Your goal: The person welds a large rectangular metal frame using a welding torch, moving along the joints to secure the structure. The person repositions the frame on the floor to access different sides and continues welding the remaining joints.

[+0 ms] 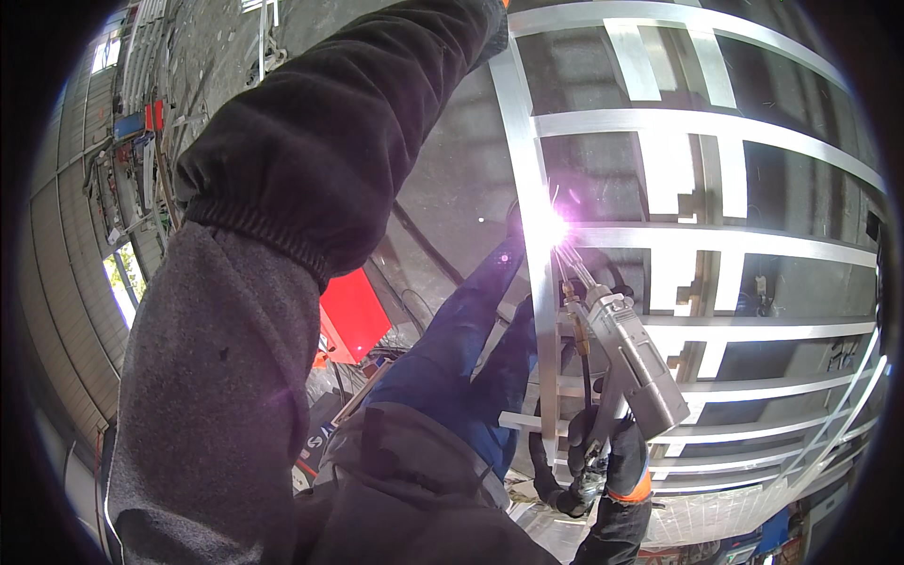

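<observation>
Right hand: your gloved right hand is wrapped around the grip of the torch; some fingers are hidden behind the grip.
Left hand: only a little of your left hand shows, at the top edge, well beyond the right one; whether it grasps the frame or merely rests there, you cannot tell from this view.
Torch: directly ahead of your right hand, its body just beyond the knuckles.
Torch axis: slanted — the rear end lies ahead and to the right of your right hand, the nozzle farther ahead and to the left.
Tube: a thin black tube runs beside the torch, on its left, ahead of your right hand.
Flash: a bright white-violet flash sits at the nozzle end, ahead and slightly left of your right hand; its glare hides the exact tip contact.
Frame: the side rail runs lengthwise away from you, left of the torch; a crossbar leaves it rightward at the flash.
Nearer hand: the right — your left hand lies past the flash, farther along the rail.
Red box: the red box stands left of your right hand, beyond your legs.
</observation>
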Motion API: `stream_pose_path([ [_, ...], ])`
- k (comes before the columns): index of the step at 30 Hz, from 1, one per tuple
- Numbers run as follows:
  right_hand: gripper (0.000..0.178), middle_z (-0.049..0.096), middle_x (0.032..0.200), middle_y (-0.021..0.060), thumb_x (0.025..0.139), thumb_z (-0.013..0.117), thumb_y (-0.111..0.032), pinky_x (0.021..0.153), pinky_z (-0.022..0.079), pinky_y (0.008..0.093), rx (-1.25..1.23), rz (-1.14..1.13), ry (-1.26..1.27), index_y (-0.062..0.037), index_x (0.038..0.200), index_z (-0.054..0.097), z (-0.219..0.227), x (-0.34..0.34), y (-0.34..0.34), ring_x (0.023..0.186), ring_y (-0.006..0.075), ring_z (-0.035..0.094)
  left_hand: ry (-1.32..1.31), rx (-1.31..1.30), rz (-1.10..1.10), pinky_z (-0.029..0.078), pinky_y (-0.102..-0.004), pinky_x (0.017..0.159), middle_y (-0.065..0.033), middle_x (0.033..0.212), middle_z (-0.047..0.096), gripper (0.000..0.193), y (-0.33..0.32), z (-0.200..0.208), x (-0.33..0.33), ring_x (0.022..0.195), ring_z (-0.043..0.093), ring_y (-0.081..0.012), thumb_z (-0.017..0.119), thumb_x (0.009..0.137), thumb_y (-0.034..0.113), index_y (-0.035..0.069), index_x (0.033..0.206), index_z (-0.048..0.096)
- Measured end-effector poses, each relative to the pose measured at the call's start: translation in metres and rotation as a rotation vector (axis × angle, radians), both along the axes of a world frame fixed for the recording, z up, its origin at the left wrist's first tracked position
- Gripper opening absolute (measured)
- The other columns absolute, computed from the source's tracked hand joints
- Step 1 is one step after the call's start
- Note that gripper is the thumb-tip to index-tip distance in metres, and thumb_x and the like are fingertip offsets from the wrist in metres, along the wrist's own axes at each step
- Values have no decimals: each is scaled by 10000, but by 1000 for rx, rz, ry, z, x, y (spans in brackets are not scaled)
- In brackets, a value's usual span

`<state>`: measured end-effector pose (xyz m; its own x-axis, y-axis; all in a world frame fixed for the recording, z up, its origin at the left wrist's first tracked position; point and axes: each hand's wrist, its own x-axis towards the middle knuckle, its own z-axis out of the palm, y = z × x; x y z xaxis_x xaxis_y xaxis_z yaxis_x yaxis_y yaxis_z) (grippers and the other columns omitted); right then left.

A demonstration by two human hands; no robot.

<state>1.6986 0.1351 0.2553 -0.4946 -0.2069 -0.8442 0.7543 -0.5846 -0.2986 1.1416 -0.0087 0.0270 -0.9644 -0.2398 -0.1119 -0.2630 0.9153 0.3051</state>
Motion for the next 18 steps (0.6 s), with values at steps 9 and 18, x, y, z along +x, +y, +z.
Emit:
stream_pose_path([
  [9,741,619,679,96,1005,430,-704,478,475,288,-41,-7,19,10,1002,625,-3,1,2,536,181,608,11,13,3,455,-420,1082,-153,1419,604,632,0,1,-3,1274,609,-312,449,1047,374,18,1558,338],
  [18,826,629,685,93,949,443,-794,490,480,281,-43,30,-26,10,990,627,-3,9,1,545,176,619,18,25,5,445,-422,1097,-152,1431,598,616,0,3,-6,1291,599,-313,436,1053,366,24,1558,345],
])
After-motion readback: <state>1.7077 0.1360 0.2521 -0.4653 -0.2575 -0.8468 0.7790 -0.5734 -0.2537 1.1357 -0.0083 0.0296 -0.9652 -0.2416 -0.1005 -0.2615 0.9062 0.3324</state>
